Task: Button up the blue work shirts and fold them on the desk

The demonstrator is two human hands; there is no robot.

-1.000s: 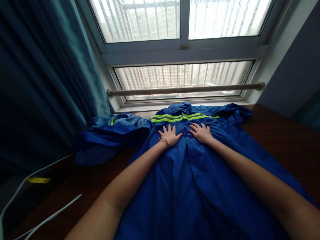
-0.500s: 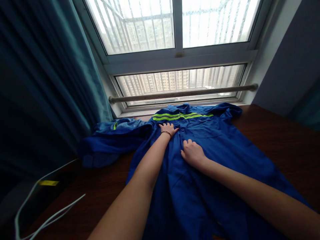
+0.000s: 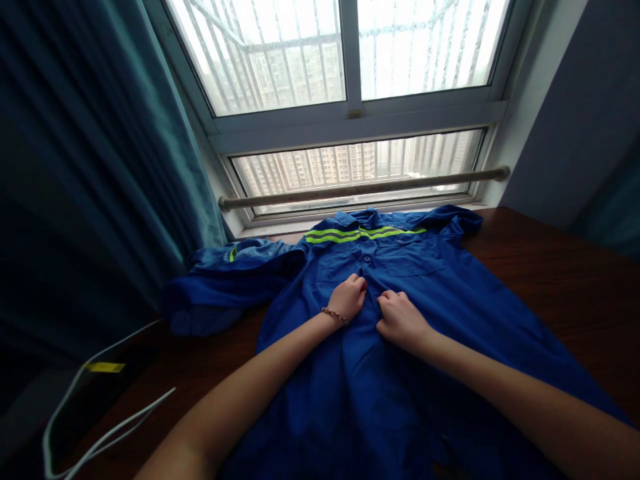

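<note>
A blue work shirt (image 3: 480, 313) with yellow-green reflective stripes lies front up on a dark wooden surface, its collar toward the window. My left hand (image 3: 350, 295), with a beaded bracelet at the wrist, is closed on the shirt's front placket just below a fastened-looking button (image 3: 367, 259). Close on its right, my right hand (image 3: 400, 320) also has its fingers curled shut on the placket cloth. The fingertips of both hands are mostly hidden. One sleeve (image 3: 215, 300) spreads out to the left, bunched near the curtain.
A window (image 3: 280, 120) with a horizontal rail (image 3: 370, 191) stands beyond the collar. Blue curtains (image 3: 115, 167) hang at the left. White cables (image 3: 115, 433) with a yellow tag (image 3: 106, 367) lie at the lower left of the brown wooden surface (image 3: 540, 260).
My left hand has drawn back toward me from the chest and changed from spread flat to closed on the placket. My right hand has shifted slightly right and nearer me.
</note>
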